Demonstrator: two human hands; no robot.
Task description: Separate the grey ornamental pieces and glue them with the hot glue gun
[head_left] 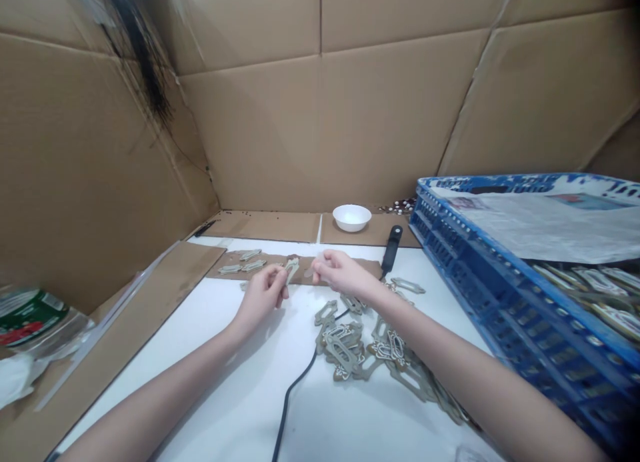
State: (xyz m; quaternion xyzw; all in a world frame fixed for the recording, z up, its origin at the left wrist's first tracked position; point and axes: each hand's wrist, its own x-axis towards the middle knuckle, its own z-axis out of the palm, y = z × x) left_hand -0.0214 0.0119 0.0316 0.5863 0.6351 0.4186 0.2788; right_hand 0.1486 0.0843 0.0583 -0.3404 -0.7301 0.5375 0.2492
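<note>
Cardboard walls (380,115) fold around the white tabletop (240,382) that I watch through the head camera, rising behind and to the left of both sets of fingers. On my left side, the left hand (265,290) has thumb and fingers closed on 1 ornate frame piece (292,269), held up at the fingertips over the brown cardboard strip (300,262). On my right side, the right hand (336,270) keeps a narrow pinch around a pale sliver (309,273), too small and blurred for me to name; its fingers are near the frame piece but apart from it. Left of the left fingers, I count 3 similar pieces (253,266) on the strip. Beyond the right fingers sits a white bowl (352,218), and to their right lies a black handle (392,250). Nearer me than the right fingers, a loose pile of frame pieces (344,350) spreads partly beneath the right forearm, with a black cord (286,409) running beside it. Farther right of the fingers stands a blue crate (450,249), holding more pieces (600,285) and a pale sheet (520,223). Well left of the left fingers, I see a clear bottle with a green and red label (40,319).
</note>
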